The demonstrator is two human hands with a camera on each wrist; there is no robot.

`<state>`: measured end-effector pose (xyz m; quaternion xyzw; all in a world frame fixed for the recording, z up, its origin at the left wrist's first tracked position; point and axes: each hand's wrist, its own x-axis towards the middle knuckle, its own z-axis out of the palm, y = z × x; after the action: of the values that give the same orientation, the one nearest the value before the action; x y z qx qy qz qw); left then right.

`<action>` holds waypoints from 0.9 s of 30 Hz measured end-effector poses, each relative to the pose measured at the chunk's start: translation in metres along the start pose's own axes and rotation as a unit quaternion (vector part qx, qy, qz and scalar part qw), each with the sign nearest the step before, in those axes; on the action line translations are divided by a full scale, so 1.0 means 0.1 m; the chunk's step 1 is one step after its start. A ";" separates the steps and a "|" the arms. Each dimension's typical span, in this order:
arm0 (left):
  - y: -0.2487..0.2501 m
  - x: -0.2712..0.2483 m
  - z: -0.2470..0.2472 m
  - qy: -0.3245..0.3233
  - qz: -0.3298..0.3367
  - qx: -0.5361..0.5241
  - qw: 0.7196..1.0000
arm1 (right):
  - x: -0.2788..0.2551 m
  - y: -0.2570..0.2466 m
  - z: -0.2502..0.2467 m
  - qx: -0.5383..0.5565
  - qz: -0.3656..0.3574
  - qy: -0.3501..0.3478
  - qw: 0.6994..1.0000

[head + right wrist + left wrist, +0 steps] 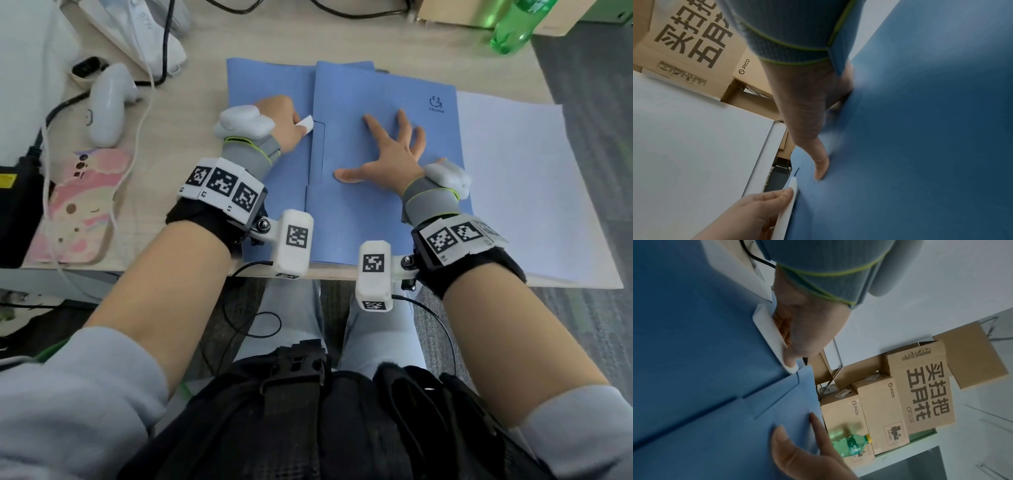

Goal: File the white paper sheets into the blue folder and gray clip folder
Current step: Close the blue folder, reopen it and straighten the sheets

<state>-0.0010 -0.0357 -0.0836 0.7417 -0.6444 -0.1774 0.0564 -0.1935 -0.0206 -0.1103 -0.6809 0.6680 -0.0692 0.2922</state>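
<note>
The blue folder (376, 102) lies open on the desk, its right panel folded over the middle. My left hand (301, 128) pinches a small white paper edge (307, 122) at the slit of the folder's inner pocket. The left wrist view shows that white paper (768, 331) held between thumb and fingers against the blue folder (694, 337). My right hand (394, 147) lies flat with fingers spread, pressing on the right panel. A stack of white paper sheets (520, 178) sticks out from under the folder on the right. I cannot make out a gray clip folder.
A green bottle (513, 27) and cardboard boxes (920, 386) stand at the back right. A white controller (109, 102), a pink phone case (82, 205) and cables lie to the left. The desk's front edge (325, 272) runs just under my wrists.
</note>
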 end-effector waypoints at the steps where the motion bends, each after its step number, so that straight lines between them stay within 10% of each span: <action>1: 0.01 0.00 -0.02 -0.008 -0.006 -0.006 1.000 | -0.01 0.00 -0.01 0.000 0.001 -0.002 1.000; 27: 0.04 -0.03 0.00 0.017 -0.063 -0.250 0.966 | -0.13 -0.03 -0.09 0.002 0.005 -0.013 1.000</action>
<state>-0.0050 -0.0336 -0.0821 0.7461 -0.5304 -0.3237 0.2394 -0.1962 -0.0111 -0.0971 -0.6781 0.6671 -0.0598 0.3026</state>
